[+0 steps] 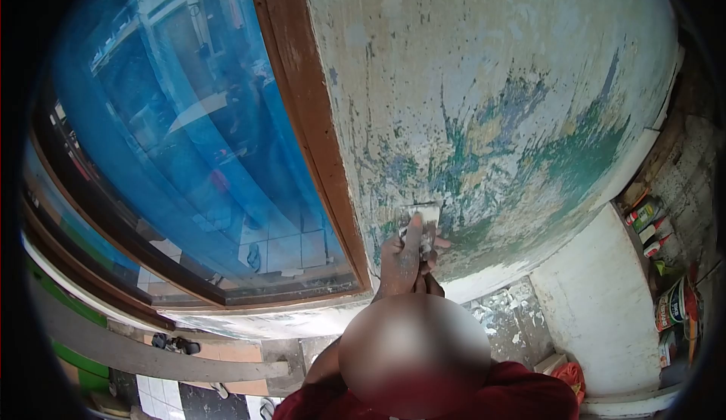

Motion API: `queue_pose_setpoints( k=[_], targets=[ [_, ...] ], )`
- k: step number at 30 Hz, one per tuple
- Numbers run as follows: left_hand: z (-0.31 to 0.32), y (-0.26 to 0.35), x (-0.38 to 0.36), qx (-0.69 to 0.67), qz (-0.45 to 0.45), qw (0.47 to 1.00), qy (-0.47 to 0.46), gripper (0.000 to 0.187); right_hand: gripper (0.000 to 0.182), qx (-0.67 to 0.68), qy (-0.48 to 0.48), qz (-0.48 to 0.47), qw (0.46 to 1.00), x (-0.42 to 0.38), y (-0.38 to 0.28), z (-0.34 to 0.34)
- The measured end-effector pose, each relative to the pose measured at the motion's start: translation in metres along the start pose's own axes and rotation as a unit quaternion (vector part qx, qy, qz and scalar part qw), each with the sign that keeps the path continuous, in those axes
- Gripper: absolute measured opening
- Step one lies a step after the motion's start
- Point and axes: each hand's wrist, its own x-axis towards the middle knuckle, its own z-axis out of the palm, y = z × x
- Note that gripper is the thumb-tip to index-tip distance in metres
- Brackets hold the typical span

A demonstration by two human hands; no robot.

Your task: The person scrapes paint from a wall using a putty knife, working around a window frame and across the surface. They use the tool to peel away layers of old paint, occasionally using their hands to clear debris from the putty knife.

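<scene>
Low on the peeling wall [484, 117], both of my hands are close together around a flat putty scraper [428, 214] with a pale, smeared blade. My left hand [401, 262] is closed on it, with a digit stretched along the blade's face. My right hand [431, 269] is closed just beside and partly behind the left, low on the scraper; its fingers are partly hidden. The blade's top edge meets the wall, where patches of green, grey and cream paint show.
A brown-framed window [302, 117] with blue behind the glass borders the wall on the left. Paint flakes [514, 318] litter the floor below. Bottles [646, 223] and a paint can [671, 306] stand at right beyond a white panel [597, 299]. A grey plank [189, 363] lies lower left.
</scene>
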Motion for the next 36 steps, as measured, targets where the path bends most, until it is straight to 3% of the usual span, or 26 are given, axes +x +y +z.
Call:
queue_pose_setpoints(
  k=[2, 6, 13, 14, 18, 23, 30, 32, 34, 36],
  targets=[
    [-0.006, -0.003, -0.004, 0.017, -0.025, 0.999, -0.015, 0.046, 0.022, -0.195, 0.002, -0.100, 0.976, -0.007, 0.041, -0.013],
    [-0.019, -0.033, -0.009, -0.002, -0.058, 0.998, -0.010, 0.045, 0.025, -0.113, 0.039, -0.038, 0.992, -0.021, 0.037, -0.006],
    [-0.005, 0.004, -0.001, 0.034, -0.030, 0.998, -0.034, 0.049, 0.024, -0.037, 0.000, -0.077, 0.996, 0.000, 0.009, -0.001],
    [-0.005, -0.004, -0.004, 0.022, -0.028, 0.999, -0.019, 0.049, 0.025, -0.045, 0.000, -0.030, 0.999, -0.008, 0.009, -0.002],
    [-0.028, -0.048, -0.010, 0.006, -0.073, 0.997, 0.003, 0.045, 0.027, -0.117, 0.035, -0.007, 0.992, -0.031, 0.053, -0.010],
    [-0.027, -0.045, -0.010, -0.006, -0.083, 0.997, -0.005, 0.044, 0.021, -0.240, -0.010, -0.054, 0.969, -0.028, 0.059, -0.018],
    [-0.037, -0.058, -0.005, 0.047, -0.059, 0.997, -0.023, 0.044, 0.026, -0.074, 0.022, -0.047, 0.996, -0.022, 0.071, -0.011],
    [-0.032, -0.055, -0.002, 0.058, -0.049, 0.997, -0.012, 0.044, 0.026, -0.171, 0.016, -0.138, 0.975, -0.012, 0.072, -0.012],
    [-0.028, -0.050, -0.006, 0.044, -0.059, 0.997, -0.011, 0.043, 0.015, -0.205, -0.013, -0.091, 0.975, -0.015, 0.077, -0.020],
    [-0.029, -0.050, -0.005, 0.038, -0.074, 0.996, -0.012, 0.042, 0.018, -0.180, -0.017, -0.055, 0.982, -0.020, 0.066, -0.020]
  ],
)
